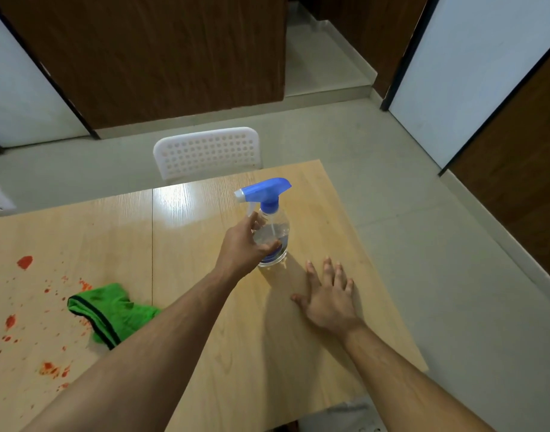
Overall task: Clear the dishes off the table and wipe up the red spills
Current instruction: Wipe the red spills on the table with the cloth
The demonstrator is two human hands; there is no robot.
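Clear plastic forms the body of the spray bottle [272, 236], which stands upright on the pale wooden table [205, 307] near its far right corner; its blue trigger head points left. Part of the bottle's lower body is hidden behind the left hand [245, 244], and any label on it cannot be read. The left arm stretches forward across the table, its fingers and thumb curled round the bottle below the neck. Just right of the bottle and nearer the person, the right hand [328, 294] lies flat on the wood, palm down, fingers spread and straight, holding nothing.

Well to the left of the bottle, a crumpled green cloth [110, 311] with a dark edge lies on the table; the left forearm covers its near right end. Red spills [24, 262] dot the wood left of the cloth, as blotches and fine spatter, and the picture's left edge cuts them off. Beyond the bottle, past the table's far edge, a white perforated chair [206, 151] shows only its backrest.
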